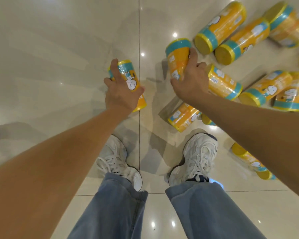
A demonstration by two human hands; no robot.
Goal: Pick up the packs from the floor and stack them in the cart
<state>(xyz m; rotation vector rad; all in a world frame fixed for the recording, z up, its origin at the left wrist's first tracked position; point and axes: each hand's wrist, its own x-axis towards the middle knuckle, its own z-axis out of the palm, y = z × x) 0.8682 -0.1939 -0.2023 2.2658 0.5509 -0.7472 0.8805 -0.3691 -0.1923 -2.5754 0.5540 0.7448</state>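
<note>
Packs [219, 28] are strewn on the floor [59, 49] at the right of the frame. At centre, one pack [130, 81] is gripped by the left hand [121, 95], fingers curled round it; another pack [178, 57] is gripped likewise by the right hand [192, 83].

bare floor [59, 49] left, packs [240, 42] crowding right

I count twelve packs [219, 26] (one cut off at the right edge): one in my left hand [121, 95], one in my right hand [192, 83], ten loose; two shoes [117, 161].
</note>
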